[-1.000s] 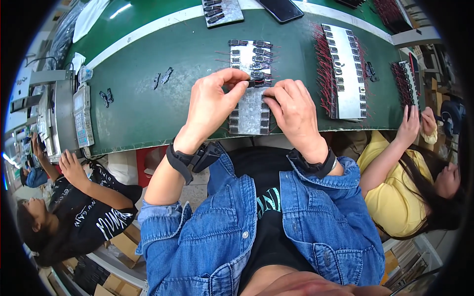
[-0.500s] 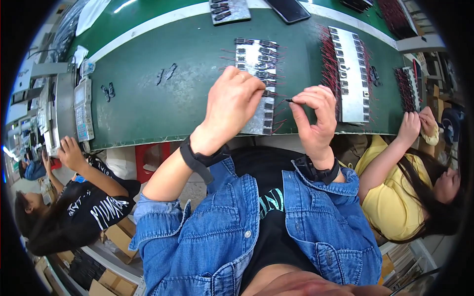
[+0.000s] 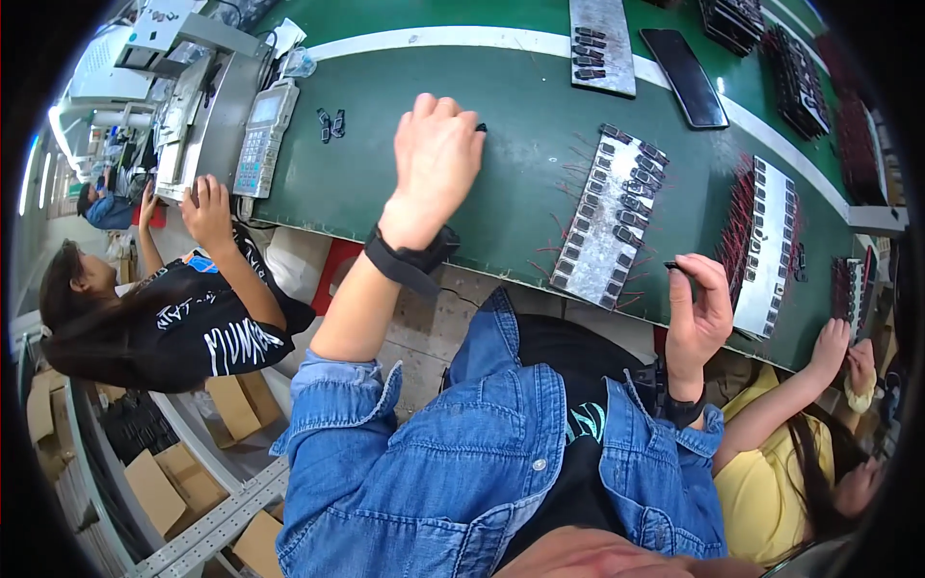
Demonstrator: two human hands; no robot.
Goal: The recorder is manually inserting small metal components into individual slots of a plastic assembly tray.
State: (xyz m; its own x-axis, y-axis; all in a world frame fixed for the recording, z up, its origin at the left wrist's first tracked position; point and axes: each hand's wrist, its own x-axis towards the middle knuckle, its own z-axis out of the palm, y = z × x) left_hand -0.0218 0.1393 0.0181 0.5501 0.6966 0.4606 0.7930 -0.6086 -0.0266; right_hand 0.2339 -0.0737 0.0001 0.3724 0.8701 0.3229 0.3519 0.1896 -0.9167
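Observation:
My left hand (image 3: 436, 164) is over the green table, back upward, with its fingers curled down and their tips hidden. A small black part (image 3: 482, 127) shows at its right side; whether it is held or lies on the table I cannot tell. Near the table's front edge, my right hand (image 3: 700, 310) pinches a small dark part (image 3: 672, 265) between thumb and forefinger. Between the hands lies a metal plate (image 3: 593, 265) bearing rows of small black square modules with thin red wires, some of them piled along its right side.
Two loose black parts (image 3: 330, 125) lie left, near a grey keypad device (image 3: 265, 135). A second wired plate (image 3: 768, 250), another plate (image 3: 602, 19) and a black phone (image 3: 686, 77) lie right and behind. Co-workers sit on both sides, one in a yellow top (image 3: 771, 482).
My left hand has left the wired plate and reached left across the table. My right hand has drawn back toward the front edge, still pinching the dark part. The view has shifted left.

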